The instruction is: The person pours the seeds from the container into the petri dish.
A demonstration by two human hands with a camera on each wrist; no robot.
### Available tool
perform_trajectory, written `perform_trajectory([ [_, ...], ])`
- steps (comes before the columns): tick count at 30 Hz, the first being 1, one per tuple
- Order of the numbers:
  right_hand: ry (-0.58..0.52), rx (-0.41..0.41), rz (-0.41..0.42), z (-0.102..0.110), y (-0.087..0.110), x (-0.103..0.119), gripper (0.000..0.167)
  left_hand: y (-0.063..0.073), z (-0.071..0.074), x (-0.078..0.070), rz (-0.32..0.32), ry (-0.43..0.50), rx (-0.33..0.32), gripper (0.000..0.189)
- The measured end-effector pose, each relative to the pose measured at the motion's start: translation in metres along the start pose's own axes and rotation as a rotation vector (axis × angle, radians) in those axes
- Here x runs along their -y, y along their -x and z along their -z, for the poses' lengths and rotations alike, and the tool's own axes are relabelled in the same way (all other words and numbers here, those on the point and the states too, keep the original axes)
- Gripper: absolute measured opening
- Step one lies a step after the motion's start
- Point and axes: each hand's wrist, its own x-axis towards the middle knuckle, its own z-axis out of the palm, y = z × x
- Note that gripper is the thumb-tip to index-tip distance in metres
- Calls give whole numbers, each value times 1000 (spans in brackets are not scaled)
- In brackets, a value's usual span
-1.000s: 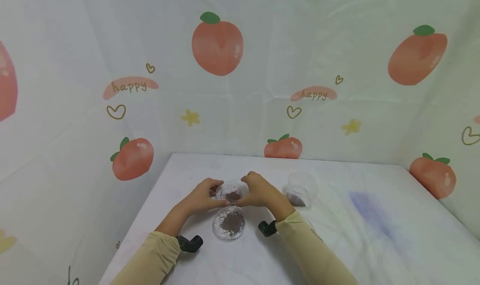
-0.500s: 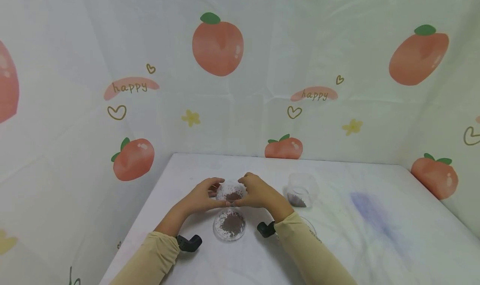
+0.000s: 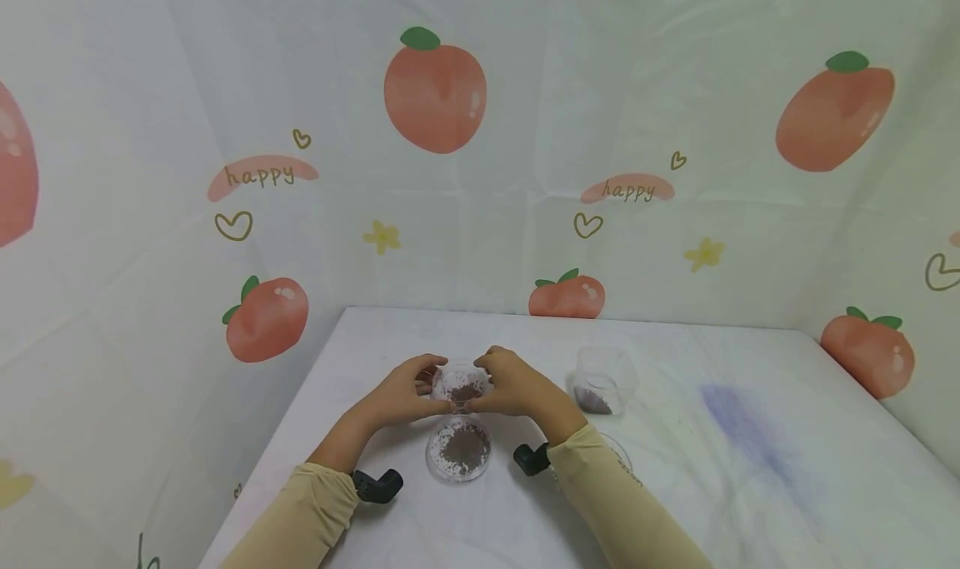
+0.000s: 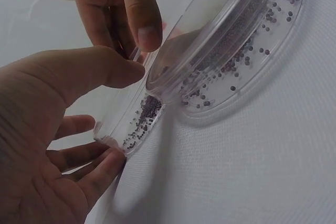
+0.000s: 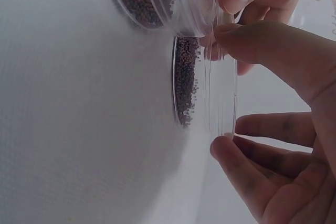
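Two round clear petri dishes hold small dark seed-like grains, one behind the other on the white-covered table. My left hand (image 3: 408, 392) grips the far petri dish (image 3: 459, 379) from the left, thumb along its near rim and fingers round its side. From the right, my right hand (image 3: 517, 384) holds the same dish, thumb tip close to the left thumb. In the right wrist view, fingers and thumb of the right hand (image 5: 283, 114) span the dish's upper rim. The near petri dish (image 3: 459, 449) stands untouched just in front of the thumbs; it appears covered in the left wrist view.
Right of the hands is a clear plastic container (image 3: 604, 376) with dark grains in its lower part. Partly behind the right forearm lies a clear round rim (image 3: 619, 451). A bluish stain (image 3: 750, 427) marks the cloth farther right. A fruit-print curtain (image 3: 480, 219) stands behind the table.
My right hand's fingers have shifted slightly left and closer round the far petri dish. The left hand and the near dish look almost unmoved.
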Motion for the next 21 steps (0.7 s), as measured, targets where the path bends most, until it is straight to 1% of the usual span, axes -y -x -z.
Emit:
perform_trajectory([
  [6,-5,7,-4,-1,0,-1,70,-2,0,2,17,16,-1,76],
  [10,-8,14,-1,-1,-1,-2,69,-1,0,3,5,7,4,74],
  [21,-30,27,7,-1,1,0,66,1,0,0,6,-10,10,73],
])
